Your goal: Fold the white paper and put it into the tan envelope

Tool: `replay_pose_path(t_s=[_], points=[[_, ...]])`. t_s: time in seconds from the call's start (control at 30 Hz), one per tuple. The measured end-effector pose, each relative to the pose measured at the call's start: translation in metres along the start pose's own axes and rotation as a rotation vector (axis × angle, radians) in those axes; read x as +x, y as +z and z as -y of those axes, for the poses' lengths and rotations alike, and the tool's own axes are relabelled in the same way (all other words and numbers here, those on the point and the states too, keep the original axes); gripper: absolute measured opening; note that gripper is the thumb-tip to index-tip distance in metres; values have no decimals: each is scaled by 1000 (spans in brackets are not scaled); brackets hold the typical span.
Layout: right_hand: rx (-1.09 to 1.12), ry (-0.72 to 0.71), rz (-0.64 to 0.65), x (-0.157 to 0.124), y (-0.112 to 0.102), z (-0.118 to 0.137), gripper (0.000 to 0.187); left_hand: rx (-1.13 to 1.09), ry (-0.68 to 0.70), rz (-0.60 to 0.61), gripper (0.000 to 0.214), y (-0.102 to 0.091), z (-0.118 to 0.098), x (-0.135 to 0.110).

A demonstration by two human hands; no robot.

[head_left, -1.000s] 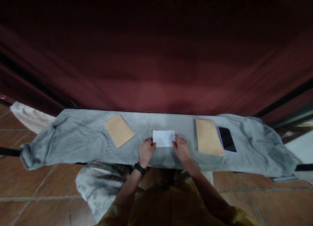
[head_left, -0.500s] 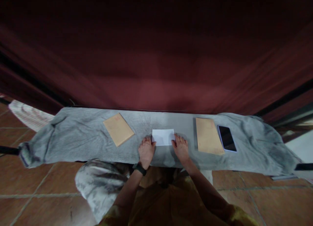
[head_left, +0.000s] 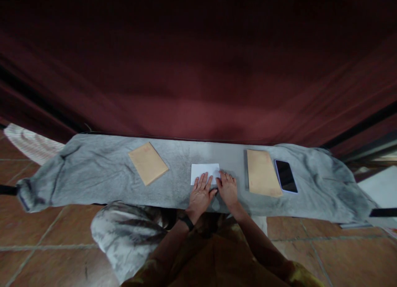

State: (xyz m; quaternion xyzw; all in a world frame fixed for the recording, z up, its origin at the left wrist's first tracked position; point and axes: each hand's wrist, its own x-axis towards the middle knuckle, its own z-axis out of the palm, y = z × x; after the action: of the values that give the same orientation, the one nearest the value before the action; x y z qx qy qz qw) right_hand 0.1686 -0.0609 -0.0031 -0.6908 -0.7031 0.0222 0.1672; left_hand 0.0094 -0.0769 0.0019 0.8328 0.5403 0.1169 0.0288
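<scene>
A small folded white paper lies in the middle of a bench covered with a grey cloth. My left hand rests flat on the paper's near half, fingers stretched out and slightly apart. My right hand sits at the paper's right near corner, fingers extended and touching its edge. A black band is on my left wrist. Neither hand grips anything.
A brown envelope lies tilted to the left of the paper. A second brown envelope lies to the right, with a dark phone beside it. A dark red curtain hangs behind the bench. Terracotta tiles cover the floor.
My left hand has slid right from the paper's left edge onto the paper. My right hand stays at the right corner. The view has shifted slightly.
</scene>
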Motion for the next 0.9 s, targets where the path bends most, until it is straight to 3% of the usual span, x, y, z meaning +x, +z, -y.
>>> replay_pose_path(t_s=[0.27, 0.43, 0.5, 0.67, 0.9], points=[[23, -35, -34, -5, -4, 10, 37, -4, -93, -18, 65, -3, 15, -6], [172, -329, 18, -19, 1, 30, 45, 34, -61, 13, 62, -1, 16, -8], [161, -377, 49, -23, 3, 32, 48, 41, -55, 10, 63, 0, 16, -9], [72, -422, 47, -27, 0, 13, 53, 16, -138, -57, 60, 3, 17, -12], [3, -362, 9, -30, -4, -5, 59, 0, -254, -83, 60, -2, 15, -14]])
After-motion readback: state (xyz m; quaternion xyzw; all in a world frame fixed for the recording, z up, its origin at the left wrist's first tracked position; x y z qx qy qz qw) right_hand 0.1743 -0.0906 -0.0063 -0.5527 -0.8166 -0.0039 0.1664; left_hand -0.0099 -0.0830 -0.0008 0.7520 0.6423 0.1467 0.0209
